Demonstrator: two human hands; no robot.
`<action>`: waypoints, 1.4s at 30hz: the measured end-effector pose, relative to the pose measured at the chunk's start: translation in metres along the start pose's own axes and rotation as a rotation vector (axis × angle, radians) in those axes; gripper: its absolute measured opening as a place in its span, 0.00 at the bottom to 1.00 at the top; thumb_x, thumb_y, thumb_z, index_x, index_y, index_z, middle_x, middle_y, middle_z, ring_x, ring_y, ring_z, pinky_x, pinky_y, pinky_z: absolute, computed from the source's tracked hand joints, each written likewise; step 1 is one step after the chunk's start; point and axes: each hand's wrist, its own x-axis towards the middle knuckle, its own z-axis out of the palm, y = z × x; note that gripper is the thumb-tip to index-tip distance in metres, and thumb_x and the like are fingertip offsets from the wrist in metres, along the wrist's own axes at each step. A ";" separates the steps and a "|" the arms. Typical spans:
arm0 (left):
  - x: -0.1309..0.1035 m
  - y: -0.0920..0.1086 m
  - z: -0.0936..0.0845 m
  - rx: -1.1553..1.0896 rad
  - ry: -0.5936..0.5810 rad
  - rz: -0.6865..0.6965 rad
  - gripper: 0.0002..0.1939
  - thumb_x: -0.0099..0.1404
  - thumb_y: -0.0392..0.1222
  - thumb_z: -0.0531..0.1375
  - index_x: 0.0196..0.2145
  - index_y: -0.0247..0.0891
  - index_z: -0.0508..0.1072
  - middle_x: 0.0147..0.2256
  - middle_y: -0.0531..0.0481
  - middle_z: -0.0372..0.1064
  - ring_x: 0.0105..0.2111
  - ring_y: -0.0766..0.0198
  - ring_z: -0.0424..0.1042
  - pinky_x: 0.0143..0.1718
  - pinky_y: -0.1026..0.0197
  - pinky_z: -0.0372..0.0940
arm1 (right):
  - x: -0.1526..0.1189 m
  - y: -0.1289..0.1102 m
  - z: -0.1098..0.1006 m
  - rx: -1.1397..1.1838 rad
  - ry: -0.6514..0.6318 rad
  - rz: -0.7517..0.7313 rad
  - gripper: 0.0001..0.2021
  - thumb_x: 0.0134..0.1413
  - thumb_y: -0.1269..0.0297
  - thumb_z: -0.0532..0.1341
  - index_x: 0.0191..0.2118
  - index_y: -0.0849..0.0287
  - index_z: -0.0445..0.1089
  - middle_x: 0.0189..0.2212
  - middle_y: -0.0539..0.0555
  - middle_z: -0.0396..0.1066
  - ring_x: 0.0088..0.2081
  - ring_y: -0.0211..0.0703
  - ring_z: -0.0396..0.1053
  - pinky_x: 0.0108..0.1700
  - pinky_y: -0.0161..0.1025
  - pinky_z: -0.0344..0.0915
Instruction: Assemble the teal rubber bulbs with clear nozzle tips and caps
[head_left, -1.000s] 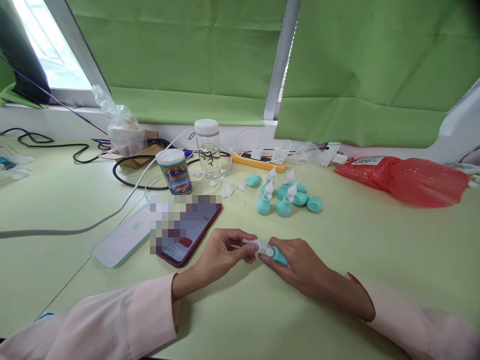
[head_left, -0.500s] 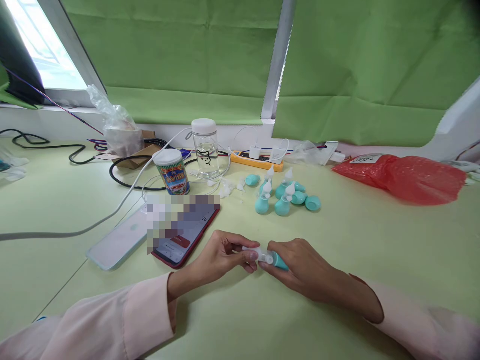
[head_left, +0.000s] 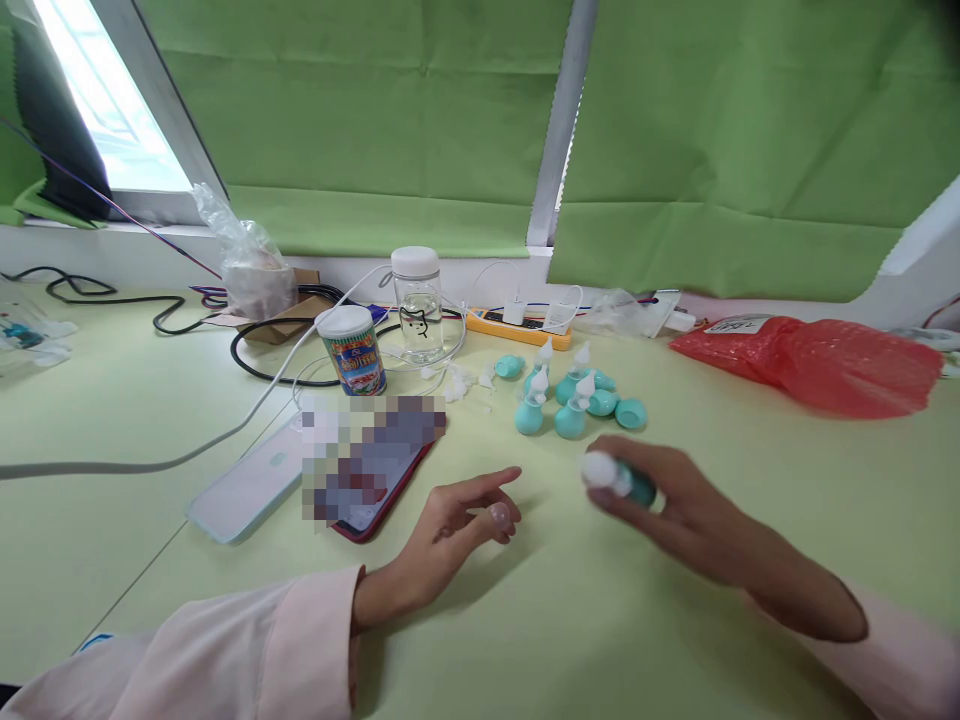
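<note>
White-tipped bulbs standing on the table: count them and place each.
4: front-left bulb, front-right bulb, back-left bulb partly behind the first, back-right bulb. The right hand holds another bulb, not counted. None looks fully hidden.

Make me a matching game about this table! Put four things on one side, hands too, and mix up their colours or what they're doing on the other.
Things:
1. power strip
2. biggest bag
3. left hand
4. right hand

Colours and doings:
A. red
B. holding a teal and white piece
C. orange
D. holding nothing

Right pairs: 1-C, 2-A, 3-D, 4-B
</note>
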 end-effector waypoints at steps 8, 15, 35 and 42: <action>-0.001 -0.010 0.002 0.348 -0.001 0.014 0.14 0.61 0.38 0.52 0.43 0.37 0.70 0.35 0.45 0.68 0.34 0.63 0.68 0.33 0.62 0.64 | 0.004 0.082 -0.026 0.171 0.455 0.355 0.12 0.44 0.53 0.59 0.33 0.55 0.68 0.33 0.53 0.69 0.33 0.45 0.67 0.33 0.41 0.66; 0.001 -0.007 0.002 0.484 -0.011 0.071 0.12 0.60 0.34 0.51 0.39 0.33 0.71 0.34 0.45 0.69 0.33 0.63 0.68 0.29 0.66 0.63 | 0.007 0.109 -0.004 0.127 0.408 0.387 0.14 0.40 0.56 0.62 0.35 0.55 0.63 0.31 0.53 0.70 0.33 0.46 0.68 0.34 0.45 0.67; 0.000 -0.010 0.002 0.579 -0.032 0.137 0.10 0.58 0.30 0.51 0.34 0.34 0.71 0.33 0.47 0.70 0.33 0.65 0.68 0.33 0.66 0.61 | 0.090 -0.019 0.071 -0.484 0.376 -0.451 0.20 0.50 0.79 0.47 0.51 0.63 0.51 0.52 0.65 0.51 0.53 0.52 0.51 0.48 0.52 0.56; 0.000 -0.008 0.001 0.575 -0.056 0.129 0.10 0.58 0.29 0.51 0.33 0.34 0.71 0.34 0.46 0.70 0.33 0.65 0.68 0.32 0.66 0.61 | 0.191 -0.005 0.106 -0.478 0.123 0.243 0.23 0.55 0.54 0.46 0.52 0.64 0.55 0.55 0.67 0.46 0.51 0.65 0.50 0.43 0.57 0.55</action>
